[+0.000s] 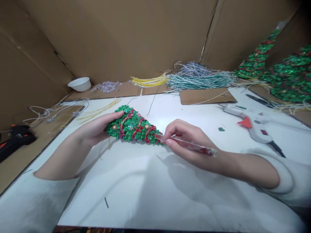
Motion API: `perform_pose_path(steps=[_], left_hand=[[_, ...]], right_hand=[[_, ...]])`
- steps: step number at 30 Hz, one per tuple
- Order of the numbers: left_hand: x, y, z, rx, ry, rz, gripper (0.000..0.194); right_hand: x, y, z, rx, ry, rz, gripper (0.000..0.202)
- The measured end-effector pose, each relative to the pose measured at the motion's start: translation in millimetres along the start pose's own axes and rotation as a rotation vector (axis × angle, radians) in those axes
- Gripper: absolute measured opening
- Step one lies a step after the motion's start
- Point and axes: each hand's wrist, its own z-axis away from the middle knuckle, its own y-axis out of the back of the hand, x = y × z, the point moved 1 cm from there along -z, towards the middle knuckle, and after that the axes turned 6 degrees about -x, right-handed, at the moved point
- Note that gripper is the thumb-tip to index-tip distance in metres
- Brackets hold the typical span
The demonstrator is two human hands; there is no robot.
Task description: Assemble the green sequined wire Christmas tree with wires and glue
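A small green tinsel Christmas tree (132, 125) lies on its side, its wide base to the left and its tip toward my right hand. Red garlands, gold balls and small gift shapes decorate it. My left hand (98, 127) is closed around the base, thumb on top; its other fingers are mostly hidden. My right hand (188, 136) pinches a slim clear stick (194, 147) with red in it, whose front end touches the tree near the narrow part. The very tip of the tree is hidden by my right hand.
Behind are bundles of yellow wire (149, 80) and green-white wire (202, 81), a white bowl (80, 84) and clear beads (107, 86). A white glue gun (250, 124) lies right, a black glue gun (18, 139) left. More decorated trees (291, 76) stand at right.
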Motion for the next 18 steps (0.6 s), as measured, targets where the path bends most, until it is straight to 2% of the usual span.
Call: perform_pose_path(steps=[9, 18], left_hand=[[-6, 1.7, 8, 0.035, 0.015, 0.023, 0.025], [-7, 2.0, 11, 0.019, 0.083, 0.048, 0.025]], right_hand=[[-3, -3, 5, 0.012, -0.067, 0.013, 0.004], [0, -7, 6, 0.064, -0.056, 0.022, 0.006]])
